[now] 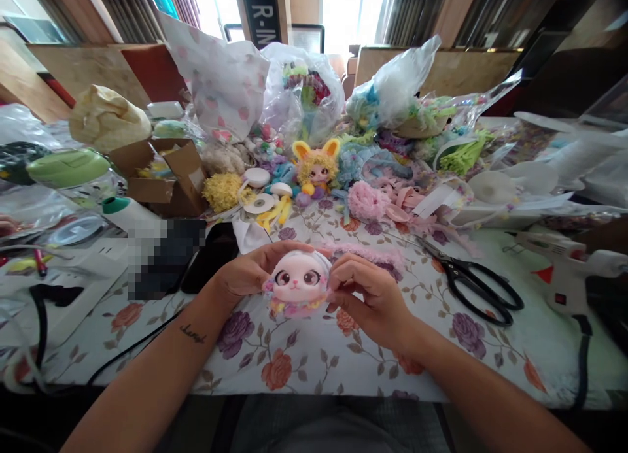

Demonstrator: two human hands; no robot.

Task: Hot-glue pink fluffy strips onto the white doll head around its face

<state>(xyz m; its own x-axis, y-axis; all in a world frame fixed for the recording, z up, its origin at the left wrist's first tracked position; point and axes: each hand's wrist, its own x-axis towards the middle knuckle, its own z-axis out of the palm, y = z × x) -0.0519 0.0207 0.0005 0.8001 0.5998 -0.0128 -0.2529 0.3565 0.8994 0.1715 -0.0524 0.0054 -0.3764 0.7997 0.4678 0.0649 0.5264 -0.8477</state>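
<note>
A pale doll head (298,278) with large brown eyes and a fringe of colourful trim along its lower edge is held up above the flowered tablecloth. My left hand (252,268) is closed around its left side and top. At the right side of the head, the fingers of my right hand (366,293) are pinched against the edge; whether they grip the trim or the head itself is hidden. Just behind my right hand lies a strip of fluffy pink yarn (387,257). A finished doll with yellow bunny ears (318,168) sits farther back.
Black-handled scissors (478,286) and a glue gun (562,270) lie at the right. To the left are a dark phone (209,260), a thread cone (130,218), an open cardboard box (164,195) and a power strip (88,270) with cables. Yarn and plastic bags (304,106) crowd the back.
</note>
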